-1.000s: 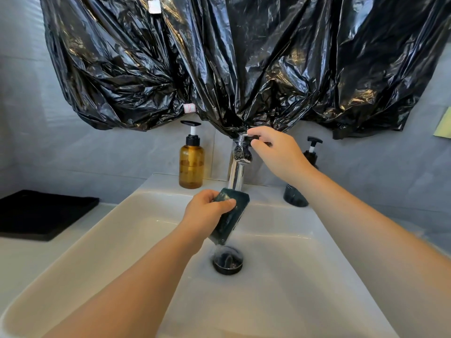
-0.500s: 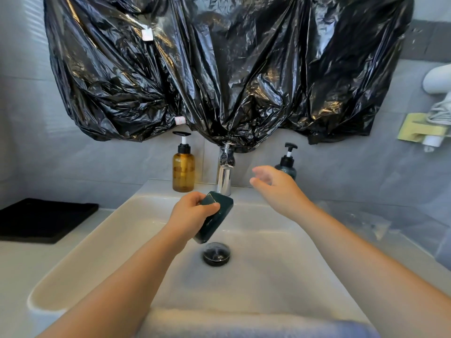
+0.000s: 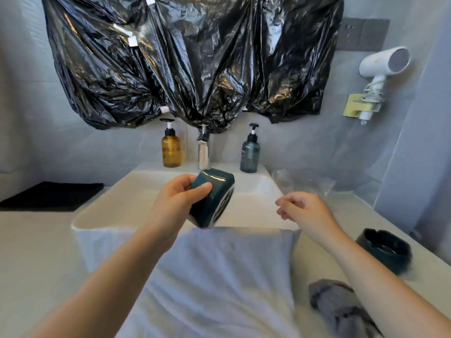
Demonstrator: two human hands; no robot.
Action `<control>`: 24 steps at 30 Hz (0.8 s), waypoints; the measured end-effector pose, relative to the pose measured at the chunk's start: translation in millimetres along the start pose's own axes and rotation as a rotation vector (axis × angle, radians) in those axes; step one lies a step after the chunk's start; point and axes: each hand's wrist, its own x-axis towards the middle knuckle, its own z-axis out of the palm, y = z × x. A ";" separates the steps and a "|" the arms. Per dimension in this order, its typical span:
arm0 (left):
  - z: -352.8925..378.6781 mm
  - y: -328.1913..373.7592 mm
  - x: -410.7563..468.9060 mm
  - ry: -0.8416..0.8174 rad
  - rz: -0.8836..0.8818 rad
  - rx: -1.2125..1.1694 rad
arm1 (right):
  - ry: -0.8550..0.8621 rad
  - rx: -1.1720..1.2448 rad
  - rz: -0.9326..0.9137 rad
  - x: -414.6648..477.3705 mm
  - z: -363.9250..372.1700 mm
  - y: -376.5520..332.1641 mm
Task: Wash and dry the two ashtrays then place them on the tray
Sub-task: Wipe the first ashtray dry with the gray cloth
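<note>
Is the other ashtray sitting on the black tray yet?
No, the second ashtray sits on the counter right of the sink, while the black tray lies far off on the left.

R hand (image 3: 305,209) off tap (image 3: 203,147); ashtray (image 3: 212,197) lifted from sink (image 3: 102,211).

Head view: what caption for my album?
Left hand holds a dark green ashtray over the sink; right hand empty beside it.
</note>
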 end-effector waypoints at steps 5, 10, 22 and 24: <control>26.4 -4.0 -53.2 -0.016 -0.010 0.003 | -0.022 -0.222 0.009 -57.5 -29.0 28.8; 43.7 -9.6 -83.8 -0.006 -0.014 0.036 | -0.038 -0.313 0.080 -93.3 -40.5 64.1; 69.8 -19.6 -100.4 -0.001 -0.031 0.087 | -0.029 -0.358 0.070 -108.8 -51.3 104.1; 71.5 -17.9 -92.6 -0.004 -0.023 0.103 | 0.039 -0.276 0.019 -104.6 -56.4 92.1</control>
